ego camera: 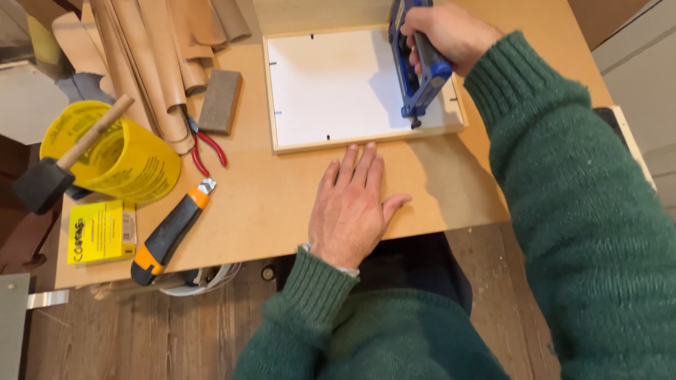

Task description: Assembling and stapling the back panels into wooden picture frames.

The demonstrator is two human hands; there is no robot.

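Right hand (447,32) grips blue stapler (417,67), upper centre, nose held square on frame (366,137); left hand (352,204) lies flat, open, empty, below, bracing.

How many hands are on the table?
2. The left hand lies flat below the wooden frame; the right hand grips the blue tool on it.

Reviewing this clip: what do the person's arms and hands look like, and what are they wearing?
Both arms are covered by a dark green knitted jumper with ribbed cuffs at the wrists. At the left cuff a thin edge of a pale layer shows under the green. The left hand and the right hand are bare: no gloves, and no rings or watch can be seen from this view.
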